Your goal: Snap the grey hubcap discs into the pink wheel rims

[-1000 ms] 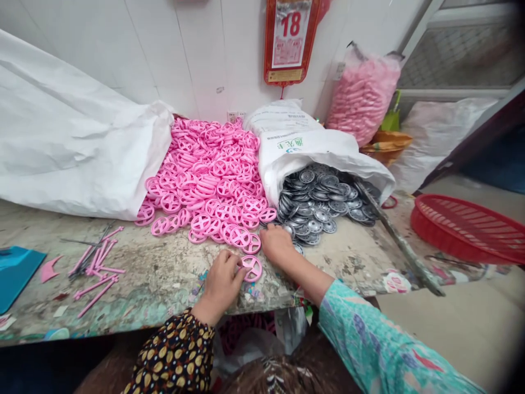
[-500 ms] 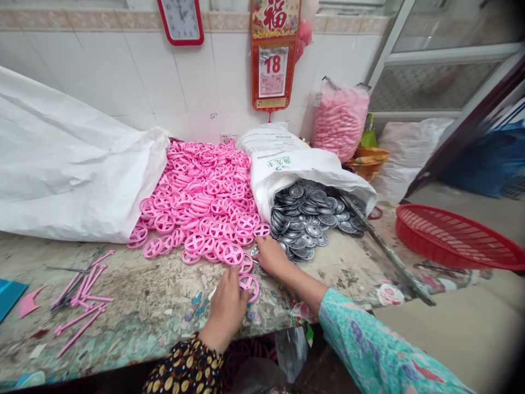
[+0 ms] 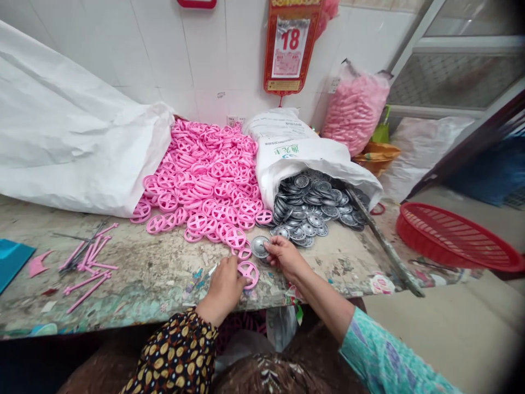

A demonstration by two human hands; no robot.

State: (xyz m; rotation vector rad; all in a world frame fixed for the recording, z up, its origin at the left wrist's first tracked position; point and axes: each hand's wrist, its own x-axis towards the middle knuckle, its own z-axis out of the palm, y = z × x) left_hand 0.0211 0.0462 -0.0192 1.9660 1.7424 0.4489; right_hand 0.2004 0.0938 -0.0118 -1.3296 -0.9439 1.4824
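Observation:
My left hand (image 3: 223, 287) rests on the worn table top, its fingers closed on a pink spoked wheel (image 3: 250, 272) near the front edge. My right hand (image 3: 284, 255) pinches a grey metal disc (image 3: 260, 246) and holds it just above the table, right of the pink wheel. A heap of pink wheels (image 3: 205, 175) spills from a white sack behind my hands. A pile of grey discs (image 3: 315, 205) pours out of a second white sack (image 3: 295, 148) to the right.
Loose pink sticks (image 3: 88, 262) lie at the left of the table (image 3: 156, 273), beside a teal tray corner (image 3: 12, 262). A red mesh basket (image 3: 455, 232) sits at the far right. A long metal bar (image 3: 385, 246) lies across the table's right end. A bag of pink parts (image 3: 355, 106) leans on the wall.
My right hand drew back from the grey pile with one disc and now holds it beside the pink wheel. My left hand stayed on the pink wheel.

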